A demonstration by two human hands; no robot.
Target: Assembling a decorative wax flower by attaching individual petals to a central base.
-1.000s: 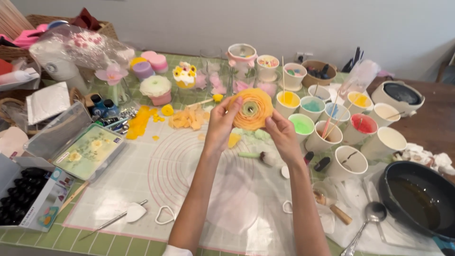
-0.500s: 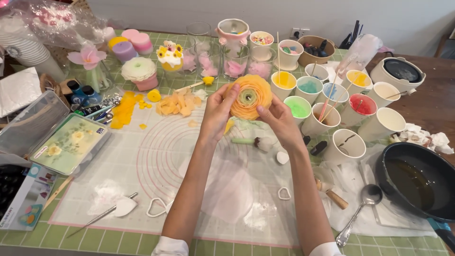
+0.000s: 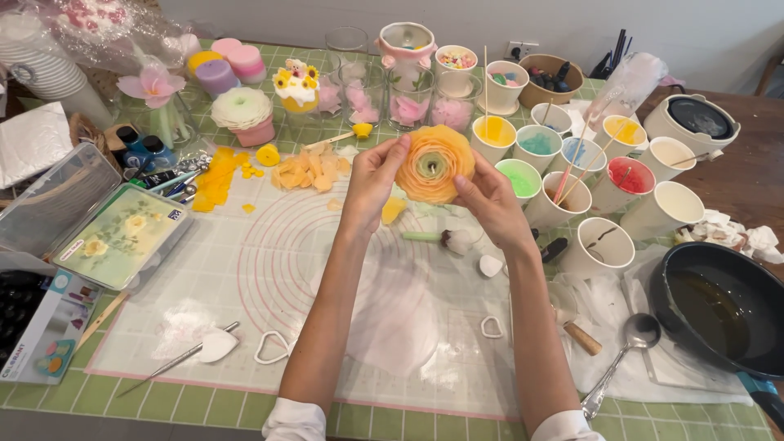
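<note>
Orange wax flower, layered petals around a greenish centre, is held up above the far part of the work surface, between both hands and in front of the row of paper cups. Largest item in view is the translucent silicone mat with pink concentric rings, spread over a green checked tablecloth. At the right edge sits a black pan holding dark liquid, with a metal spoon lying just beside it on white paper. Behind the pan stands a white pot with a dark lid. White paper cups of coloured wax, yellow, green, blue and red among them, cluster to the right of the flower, several with wooden sticks standing in them. At the left lies a clear plastic box with a floral card. Loose orange petals lie scattered on the mat's far edge, left of the flower. A green-stemmed white bud lies on the mat below the hands. Left hand grips the flower's left rim, fingers curled and pressed on the outer petals. Right hand supports the right and lower rim, thumb and fingers closed against the petals. Small heart-shaped cutters rest near the mat's front edge.
</note>
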